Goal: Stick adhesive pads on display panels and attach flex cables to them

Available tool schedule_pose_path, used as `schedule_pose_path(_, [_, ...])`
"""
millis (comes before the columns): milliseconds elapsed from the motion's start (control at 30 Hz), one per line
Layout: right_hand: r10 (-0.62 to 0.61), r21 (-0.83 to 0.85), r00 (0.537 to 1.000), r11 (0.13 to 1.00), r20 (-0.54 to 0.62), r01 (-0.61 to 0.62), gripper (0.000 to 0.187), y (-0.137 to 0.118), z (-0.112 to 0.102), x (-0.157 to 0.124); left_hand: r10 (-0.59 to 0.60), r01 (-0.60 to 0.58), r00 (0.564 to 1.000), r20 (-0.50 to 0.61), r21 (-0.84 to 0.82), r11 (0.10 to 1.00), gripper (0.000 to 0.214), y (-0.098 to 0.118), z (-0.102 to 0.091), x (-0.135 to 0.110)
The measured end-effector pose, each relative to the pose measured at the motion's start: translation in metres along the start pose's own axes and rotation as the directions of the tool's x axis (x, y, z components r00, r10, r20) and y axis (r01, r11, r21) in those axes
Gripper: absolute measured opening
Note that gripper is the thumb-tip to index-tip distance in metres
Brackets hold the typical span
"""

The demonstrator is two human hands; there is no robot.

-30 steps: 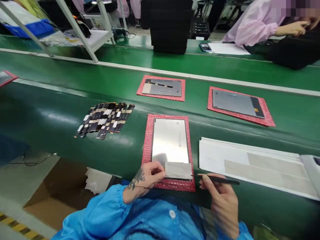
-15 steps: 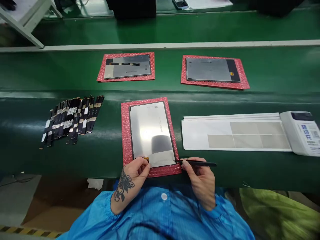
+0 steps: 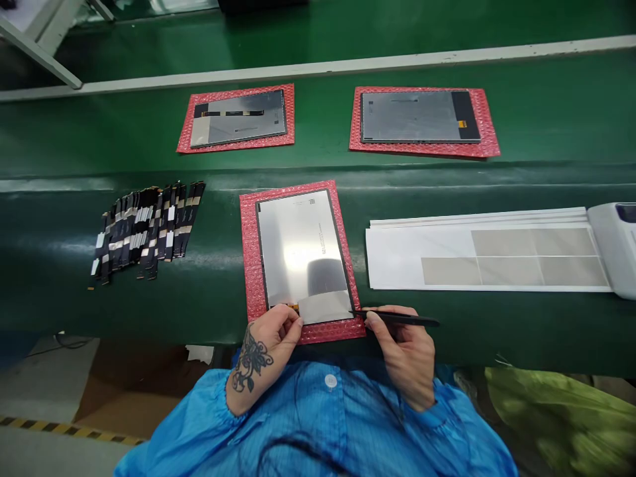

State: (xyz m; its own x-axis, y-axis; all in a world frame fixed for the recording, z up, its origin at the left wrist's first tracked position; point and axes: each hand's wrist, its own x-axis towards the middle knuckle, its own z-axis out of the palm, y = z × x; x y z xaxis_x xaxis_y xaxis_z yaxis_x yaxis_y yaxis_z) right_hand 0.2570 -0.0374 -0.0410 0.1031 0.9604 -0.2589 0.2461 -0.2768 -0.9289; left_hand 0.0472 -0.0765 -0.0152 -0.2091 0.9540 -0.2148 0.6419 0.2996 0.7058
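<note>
From here I see the screen [image 3: 288,245] lying on red bubble wrap [image 3: 252,258] at the table's [image 3: 218,301] near edge, where the left hand [image 3: 271,334] pinches the left end of a pale sticker [image 3: 325,307], its fingers hiding that end and part of an orange tab [image 3: 295,307]. The right hand [image 3: 405,348] is closed around black tweezers [image 3: 412,319], their thin tips hard to make out by the screen's lower right corner; the white machine [image 3: 616,255] to the right is cut off.

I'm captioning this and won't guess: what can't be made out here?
All in the head view:
Gold tab: partly hidden by the left hand.
Print on the silver panel: too small to read.
White device: cut off by the right edge.
Count of dark strips: they overlap.
</note>
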Motion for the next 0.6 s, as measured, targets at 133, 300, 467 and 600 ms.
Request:
schedule_pose_path(133, [-0.022,-0.026,0.999,0.999,-0.029,0.021,0.029,0.0023,-0.0003,0.0000,0.036,-0.036,0.999,-0.005,0.037,0.999,0.022,0.0047,-0.0009,0.0017])
schedule_pose_path(300, [-0.024,-0.057,0.999,0.998,-0.021,0.023,0.027,0.0049,-0.0007,0.0002,0.068,-0.069,0.998,0.017,0.086,0.994,0.020,0.0065,-0.0014,0.0024])
schedule_pose_path(467, [-0.031,-0.060,0.999,0.998,-0.021,0.030,0.027,0.0019,-0.0025,-0.0009,0.072,-0.075,0.997,0.029,0.135,0.988,0.020,0.0082,-0.0012,0.0026])
schedule_pose_path(600, [-0.027,-0.064,0.999,0.998,-0.021,0.025,0.028,-0.0004,-0.0004,-0.0003,0.108,-0.108,0.994,0.014,0.234,0.966,0.018,0.0086,-0.0025,0.0025])
